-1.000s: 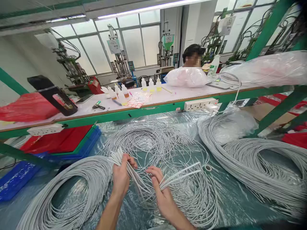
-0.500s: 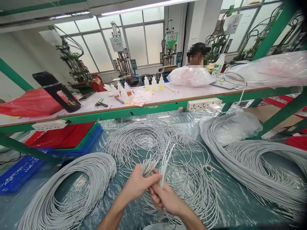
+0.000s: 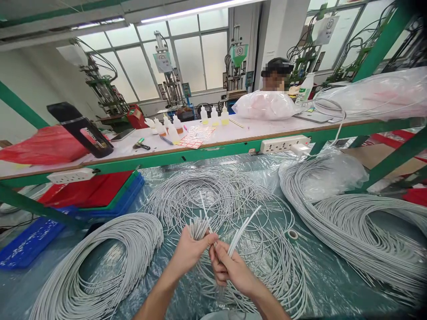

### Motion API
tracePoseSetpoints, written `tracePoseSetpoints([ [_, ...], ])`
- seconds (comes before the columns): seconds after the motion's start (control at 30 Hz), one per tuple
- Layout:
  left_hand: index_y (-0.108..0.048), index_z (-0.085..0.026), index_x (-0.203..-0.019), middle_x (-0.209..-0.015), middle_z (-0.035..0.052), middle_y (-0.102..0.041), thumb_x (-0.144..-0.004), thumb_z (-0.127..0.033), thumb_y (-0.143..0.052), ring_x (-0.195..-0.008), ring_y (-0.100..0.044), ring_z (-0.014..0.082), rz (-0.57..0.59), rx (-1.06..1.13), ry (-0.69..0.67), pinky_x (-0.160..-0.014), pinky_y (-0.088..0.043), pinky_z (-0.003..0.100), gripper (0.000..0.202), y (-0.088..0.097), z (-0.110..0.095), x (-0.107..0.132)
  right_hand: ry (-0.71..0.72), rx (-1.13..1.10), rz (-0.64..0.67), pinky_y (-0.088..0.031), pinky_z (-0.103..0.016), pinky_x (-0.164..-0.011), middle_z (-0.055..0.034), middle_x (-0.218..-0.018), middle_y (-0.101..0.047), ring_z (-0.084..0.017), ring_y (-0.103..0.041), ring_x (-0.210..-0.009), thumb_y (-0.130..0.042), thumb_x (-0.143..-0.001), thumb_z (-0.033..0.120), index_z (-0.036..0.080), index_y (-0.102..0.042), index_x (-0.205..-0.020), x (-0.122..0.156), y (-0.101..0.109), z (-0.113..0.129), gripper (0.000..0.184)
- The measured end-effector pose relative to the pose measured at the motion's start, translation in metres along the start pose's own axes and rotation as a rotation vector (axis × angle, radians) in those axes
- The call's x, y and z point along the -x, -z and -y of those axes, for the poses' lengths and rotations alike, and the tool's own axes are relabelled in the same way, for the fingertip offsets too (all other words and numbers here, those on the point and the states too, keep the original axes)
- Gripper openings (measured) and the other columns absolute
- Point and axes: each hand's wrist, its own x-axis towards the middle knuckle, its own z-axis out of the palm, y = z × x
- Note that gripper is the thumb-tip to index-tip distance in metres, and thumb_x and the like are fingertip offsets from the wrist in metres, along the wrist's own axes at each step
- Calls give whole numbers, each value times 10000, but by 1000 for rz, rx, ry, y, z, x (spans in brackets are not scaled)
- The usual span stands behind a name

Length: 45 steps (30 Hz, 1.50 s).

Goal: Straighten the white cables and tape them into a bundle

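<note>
My left hand [image 3: 191, 250] is closed round a thick bundle of grey cables [image 3: 199, 226], whose cut ends stick up above the fist. One cable rises higher than the others there. Just to the right, my right hand [image 3: 230, 263] grips a thinner bunch of cables [image 3: 242, 231] that slants up to the right. The fingertips of both hands nearly meet; whether they touch I cannot tell. Below and behind the hands lies a loose, tangled coil of grey cable [image 3: 283, 262], and a second loose coil [image 3: 200, 189] spreads farther back.
Neat cable coils lie at left [image 3: 100, 249] and right [image 3: 333, 226]. A tape roll [image 3: 292, 234] sits right of my hands. Stacked trays [image 3: 123, 200] stand at left. Across the back runs a shelf [image 3: 187, 153] with small bottles [image 3: 214, 116] and a power strip [image 3: 283, 145]. A person [image 3: 276, 78] is behind it.
My hands have moved slightly apart, the left one a little leftward. The bunch in my right hand has fewer cables and tilts more to the right. One cable now stands up from the left bundle.
</note>
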Motion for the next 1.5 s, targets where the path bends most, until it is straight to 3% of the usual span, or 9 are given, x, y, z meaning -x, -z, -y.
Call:
tracePoseSetpoints([
  [0.17,-543,-152,-647,-504,-70,-374,-745,-471,-712,-483,-310,65,-109,-17,-17,-470,-284,203,374,7,0,0,50,67,-50,-254,-212,-400,109,-474,-269,-57,-181,-381,-463,-944,587,168,-530,-742,0,-7,-5,470],
  [0.33,-598,-139,-688,-417,-99,-282,-770,-548,-665,-399,-220,47,-196,37,-12,-406,-193,200,423,21,0,-6,44,115,29,-345,-230,-454,97,-468,-289,-71,-252,-389,-419,-988,518,135,-612,-797,3,-10,-11,470],
  [0.5,-620,-131,-704,-392,-95,-309,-786,-523,-670,-367,-246,45,-213,93,-51,-394,-212,196,404,32,-2,-10,29,162,60,-361,-247,-516,80,-468,-327,-84,-348,-434,-421,-984,524,122,-651,-812,8,-9,-15,494],
  [0.9,-580,-137,-688,-410,-105,-307,-766,-529,-697,-362,-235,28,-298,204,-47,-374,-199,173,416,42,-7,-20,-74,526,111,-285,-242,-498,34,-527,-382,-99,-343,-482,-334,-987,570,152,-693,-801,26,-11,-6,582],
  [1.03,-607,-129,-723,-441,-111,-265,-763,-588,-670,-380,-226,28,-258,185,24,-389,-205,174,465,40,-5,-19,-79,567,62,-293,-245,-522,14,-577,-415,-107,-382,-526,-300,-972,618,153,-622,-727,25,-7,-14,617],
  [1.23,-656,-115,-952,-489,-116,-247,-756,-612,-660,-415,-207,42,-194,189,98,-398,-197,182,534,30,-5,-12,-35,646,10,-329,-254,-577,7,-628,-426,-127,-412,-588,-290,-978,600,181,-534,-717,23,-5,-29,550],
  [1.37,-665,-113,-835,-460,-105,-274,-717,-588,-703,-408,-229,46,-194,171,110,-399,-183,195,492,20,-4,-9,-34,768,-30,-361,-273,-665,1,-657,-448,-142,-437,-634,-239,-978,612,195,-505,-729,23,-11,-28,554],
  [1.5,-545,-158,-637,-446,-96,-297,-717,-572,-706,-384,-225,40,-230,229,98,-386,-177,199,451,12,1,-9,-70,803,-50,-358,-279,-671,-5,-696,-454,-148,-426,-651,-215,-979,614,203,-493,-736,22,-17,-25,553],
])
